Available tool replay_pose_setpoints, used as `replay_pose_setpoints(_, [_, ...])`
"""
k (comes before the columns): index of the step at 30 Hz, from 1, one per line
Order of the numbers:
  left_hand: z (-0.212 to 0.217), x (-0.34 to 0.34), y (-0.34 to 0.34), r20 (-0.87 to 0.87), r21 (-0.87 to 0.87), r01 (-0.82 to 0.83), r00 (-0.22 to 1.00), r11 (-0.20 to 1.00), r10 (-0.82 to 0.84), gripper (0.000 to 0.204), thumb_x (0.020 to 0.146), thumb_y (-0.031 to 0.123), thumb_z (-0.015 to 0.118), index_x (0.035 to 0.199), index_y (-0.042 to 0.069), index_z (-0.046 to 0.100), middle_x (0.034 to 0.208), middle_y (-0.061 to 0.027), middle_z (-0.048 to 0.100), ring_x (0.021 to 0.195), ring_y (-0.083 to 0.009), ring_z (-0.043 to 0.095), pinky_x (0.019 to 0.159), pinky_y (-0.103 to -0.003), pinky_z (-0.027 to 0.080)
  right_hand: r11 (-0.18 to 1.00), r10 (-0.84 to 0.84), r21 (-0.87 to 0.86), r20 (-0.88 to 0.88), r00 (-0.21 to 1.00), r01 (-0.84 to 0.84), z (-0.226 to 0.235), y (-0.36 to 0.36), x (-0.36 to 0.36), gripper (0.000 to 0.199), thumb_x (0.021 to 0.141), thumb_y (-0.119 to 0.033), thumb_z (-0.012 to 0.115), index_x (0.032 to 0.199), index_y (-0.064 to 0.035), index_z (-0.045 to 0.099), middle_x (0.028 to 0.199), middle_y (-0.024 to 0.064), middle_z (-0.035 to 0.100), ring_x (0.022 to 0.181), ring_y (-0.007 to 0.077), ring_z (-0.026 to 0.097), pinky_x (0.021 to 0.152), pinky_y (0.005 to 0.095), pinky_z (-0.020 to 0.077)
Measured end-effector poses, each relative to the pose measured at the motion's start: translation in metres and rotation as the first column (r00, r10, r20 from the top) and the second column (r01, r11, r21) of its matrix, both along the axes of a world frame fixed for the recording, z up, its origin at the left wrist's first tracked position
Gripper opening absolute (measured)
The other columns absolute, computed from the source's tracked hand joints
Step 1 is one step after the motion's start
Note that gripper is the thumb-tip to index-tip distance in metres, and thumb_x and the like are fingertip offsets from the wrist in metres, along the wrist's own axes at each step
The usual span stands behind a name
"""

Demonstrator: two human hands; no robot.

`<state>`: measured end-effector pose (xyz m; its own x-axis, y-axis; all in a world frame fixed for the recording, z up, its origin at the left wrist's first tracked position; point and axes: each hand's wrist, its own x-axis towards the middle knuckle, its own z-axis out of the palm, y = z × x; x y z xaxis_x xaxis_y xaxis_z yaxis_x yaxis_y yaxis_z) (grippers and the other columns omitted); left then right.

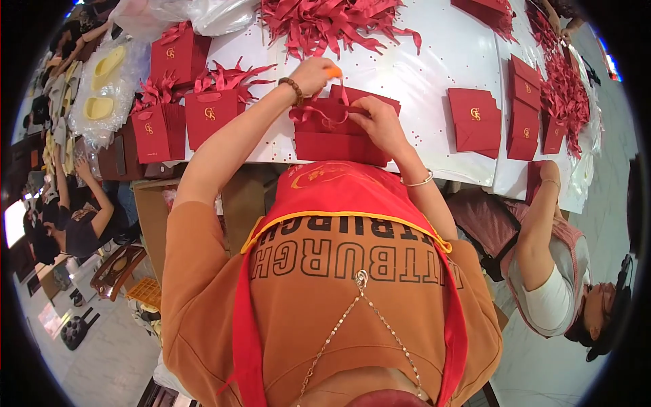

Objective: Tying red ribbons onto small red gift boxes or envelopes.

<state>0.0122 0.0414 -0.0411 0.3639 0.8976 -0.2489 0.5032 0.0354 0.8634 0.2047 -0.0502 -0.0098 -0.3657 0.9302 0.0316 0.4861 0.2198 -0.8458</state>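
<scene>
A dark red paper gift bag (341,144) lies flat at the table's near edge, in front of my body. My left hand (313,78) is raised over its far left side, fingers pinched on a red ribbon (344,95) that runs down to the bag. A small orange piece (333,72) shows at these fingertips; I cannot make out what it is. My right hand (382,123) is closed at the bag's upper right, where the ribbon reaches its fingertips. More red bag material (384,104) lies just behind.
Upright red bags with ribbons (209,117) stand to the left, flat bags (474,121) to the right. A heap of loose red ribbons (332,24) covers the table's far side. Yellow slippers (99,108) in bubble wrap lie far left. A co-worker (542,271) sits at the right.
</scene>
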Motion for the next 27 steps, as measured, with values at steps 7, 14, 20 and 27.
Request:
replay_pose_setpoints(7, [0.004, -0.005, -0.006, -0.084, -0.231, 0.144, 0.982, 0.962, -0.167, 0.038, 0.089, 0.042, 0.045, 0.091, 0.005, 0.056, 0.061, -0.0014, 0.05, 0.051, -0.0084, 0.044, 0.047, -0.023, 0.036, 0.999, -0.009, -0.037, 0.009, 1.0, 0.009, -0.003, 0.001, 0.001, 0.017, 0.073, -0.01, 0.064, 0.088, -0.0037, 0.06, 0.082, 0.0123, 0.056, 0.076, 0.0296, 0.054, 0.064, 0.037, 0.0432])
replay_pose_setpoints(14, [0.021, 0.013, -0.012, 0.136, -0.378, 0.135, 0.987, 0.916, -0.089, 0.024, 0.088, 0.029, 0.053, 0.09, 0.006, 0.056, 0.057, 0.003, 0.047, 0.046, -0.0048, 0.035, 0.042, -0.021, 0.027, 0.929, -0.082, 0.368, 0.126, 0.989, 0.031, -0.008, -0.002, -0.002, 0.019, 0.071, -0.01, 0.067, 0.089, -0.0054, 0.061, 0.098, 0.0082, 0.052, 0.087, 0.0268, 0.051, 0.069, 0.0343, 0.0443])
replay_pose_setpoints(20, [0.018, 0.015, -0.013, 0.122, -0.313, 0.086, 0.991, 0.946, -0.05, 0.016, 0.086, 0.021, 0.054, 0.088, 0.005, 0.056, 0.059, 0.0016, 0.049, 0.047, -0.0044, 0.038, 0.042, -0.02, 0.028, 0.987, -0.093, -0.138, -0.093, 0.991, 0.079, -0.007, -0.006, -0.003, 0.023, 0.075, -0.007, 0.065, 0.097, -0.0033, 0.057, 0.09, 0.0073, 0.053, 0.083, 0.0158, 0.05, 0.073, 0.0266, 0.0426])
replay_pose_setpoints(27, [-0.011, 0.009, 0.002, 0.037, 0.439, 0.133, 0.985, 0.889, -0.166, 0.014, 0.081, 0.016, 0.056, 0.087, 0.005, 0.061, 0.068, -0.0012, 0.057, 0.055, -0.0054, 0.047, 0.05, -0.02, 0.038, 0.936, -0.079, -0.351, -0.182, 0.98, 0.01, 0.007, -0.007, -0.009, 0.033, 0.076, -0.005, 0.065, 0.104, -0.0036, 0.048, 0.086, 0.0054, 0.058, 0.074, 0.0092, 0.051, 0.067, 0.0236, 0.044])
